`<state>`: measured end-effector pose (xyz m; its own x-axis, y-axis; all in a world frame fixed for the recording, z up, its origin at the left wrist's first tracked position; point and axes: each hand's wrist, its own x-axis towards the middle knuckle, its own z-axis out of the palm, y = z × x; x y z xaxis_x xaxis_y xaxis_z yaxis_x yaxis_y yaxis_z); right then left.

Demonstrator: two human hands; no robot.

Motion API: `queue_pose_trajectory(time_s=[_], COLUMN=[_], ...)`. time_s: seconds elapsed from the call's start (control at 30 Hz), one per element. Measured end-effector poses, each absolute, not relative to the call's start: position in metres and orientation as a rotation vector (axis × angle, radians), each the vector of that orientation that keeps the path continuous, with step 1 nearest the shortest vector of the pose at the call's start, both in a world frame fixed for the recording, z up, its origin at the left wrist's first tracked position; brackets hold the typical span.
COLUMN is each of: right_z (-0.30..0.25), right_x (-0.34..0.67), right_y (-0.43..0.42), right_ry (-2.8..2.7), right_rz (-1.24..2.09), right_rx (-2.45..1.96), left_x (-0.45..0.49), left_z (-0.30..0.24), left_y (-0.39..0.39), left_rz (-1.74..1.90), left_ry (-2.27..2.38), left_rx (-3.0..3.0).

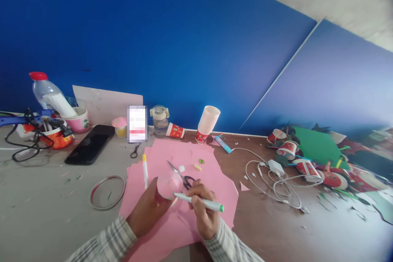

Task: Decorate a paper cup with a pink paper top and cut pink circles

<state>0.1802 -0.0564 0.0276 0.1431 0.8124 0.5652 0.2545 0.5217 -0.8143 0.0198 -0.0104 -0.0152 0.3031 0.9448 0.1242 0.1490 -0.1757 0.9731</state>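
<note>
My left hand (150,208) is closed around a small piece topped by a round pink paper disc (169,185); its lower part is mostly hidden by my fingers. In my right hand (203,206) is a white marker (204,202) with a green end, its tip at the disc's lower right edge. Scissors (188,180) lie behind the disc on pink paper sheets (215,188). A yellow-capped marker (145,172) rests left of them. A small white block (181,168), a pale yellow piece (197,167) and a green ring (201,161) lie beyond.
Along the back stand a glass jar (161,122), a tipped red cup (175,130) and stacked paper cups (207,125). A black phone (90,145) and a roll ring (107,192) are at left. White cables (273,184) and red cups (307,170) lie at right.
</note>
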Motion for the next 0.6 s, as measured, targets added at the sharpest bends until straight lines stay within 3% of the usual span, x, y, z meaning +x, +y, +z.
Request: queue_pose_trajectory(time_s=[0.6], right_z=[0.0223], right_x=[0.1787], right_y=[-0.0563], right_ry=[-1.385], right_rz=[0.512], right_rx=[-0.984], left_x=[0.0200], left_z=[-0.0129], left_y=[-0.0106], left_rz=[1.006], left_ry=[1.007], left_rx=[1.556])
